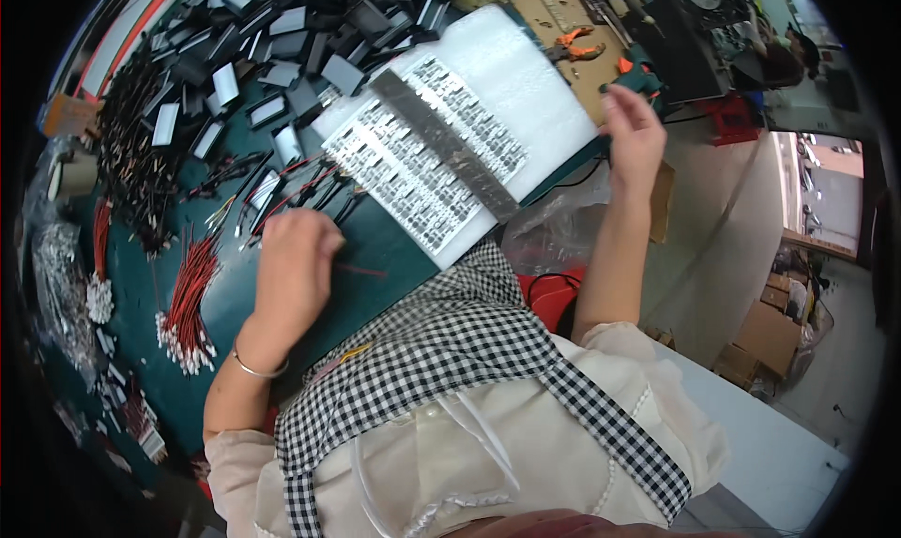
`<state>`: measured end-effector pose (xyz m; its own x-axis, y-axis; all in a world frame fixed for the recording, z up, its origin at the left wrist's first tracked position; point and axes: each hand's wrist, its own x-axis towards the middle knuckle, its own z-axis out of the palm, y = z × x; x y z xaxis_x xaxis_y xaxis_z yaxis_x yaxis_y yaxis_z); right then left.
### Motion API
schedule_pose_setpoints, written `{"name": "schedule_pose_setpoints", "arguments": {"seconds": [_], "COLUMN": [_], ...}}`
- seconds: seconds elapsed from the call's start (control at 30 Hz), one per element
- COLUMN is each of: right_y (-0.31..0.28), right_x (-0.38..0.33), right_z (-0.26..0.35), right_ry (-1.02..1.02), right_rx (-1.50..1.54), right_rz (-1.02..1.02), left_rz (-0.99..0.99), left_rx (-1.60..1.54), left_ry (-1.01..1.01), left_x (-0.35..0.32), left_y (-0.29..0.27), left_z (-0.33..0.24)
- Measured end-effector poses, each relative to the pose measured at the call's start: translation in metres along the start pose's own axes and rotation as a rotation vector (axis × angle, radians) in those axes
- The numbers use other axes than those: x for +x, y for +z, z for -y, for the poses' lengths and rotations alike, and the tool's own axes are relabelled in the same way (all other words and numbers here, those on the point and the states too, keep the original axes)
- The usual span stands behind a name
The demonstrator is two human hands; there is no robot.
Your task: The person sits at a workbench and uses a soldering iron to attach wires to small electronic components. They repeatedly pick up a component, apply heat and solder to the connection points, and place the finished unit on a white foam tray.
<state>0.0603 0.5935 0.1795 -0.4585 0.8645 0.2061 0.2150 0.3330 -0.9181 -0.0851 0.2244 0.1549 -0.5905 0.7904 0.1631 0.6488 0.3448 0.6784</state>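
Here the left hand [293, 257] rests curled on the green table [375, 247], fingers pressed together on a thin red wire [361, 272]. The right hand [633, 135], fingers loosely spread and holding nothing, hovers past the right edge of the white foam tray [526, 78], where the table ends. A grey strip [446, 144] crosses the tray's rows of small parts. Black-and-white rectangular pieces [253, 41] crowd the far left; red wire bundles [188, 299] lie left.
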Motion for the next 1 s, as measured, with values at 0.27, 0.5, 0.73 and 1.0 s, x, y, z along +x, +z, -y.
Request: {"name": "schedule_pose_setpoints", "arguments": {"seconds": [0.27, 0.5, 0.73, 1.0], "right_y": [-0.037, -0.040, -0.013, -0.010], "right_x": [0.088, 0.099, -0.012, -0.058], "right_z": [-0.093, -0.110, -0.034, -0.009], "right_ry": [0.114, 0.349, 0.309, 0.312], "right_rx": [-0.995, 0.086, 0.603, 1.220], "right_rz": [-0.335, -0.284, -0.290, 0.482], "left_rz": [-0.338, -0.342, -0.172, 0.003], "left_rx": [-1.006, -1.126, -0.161, 0.114], "left_ry": [-0.379, -0.349, -0.162, -0.071], "left_x": [0.003, -0.010, -0.012, 0.002], "left_y": [-0.044, -0.050, -0.016, 0.001], "left_z": [0.045, 0.051, 0.028, 0.027]}}
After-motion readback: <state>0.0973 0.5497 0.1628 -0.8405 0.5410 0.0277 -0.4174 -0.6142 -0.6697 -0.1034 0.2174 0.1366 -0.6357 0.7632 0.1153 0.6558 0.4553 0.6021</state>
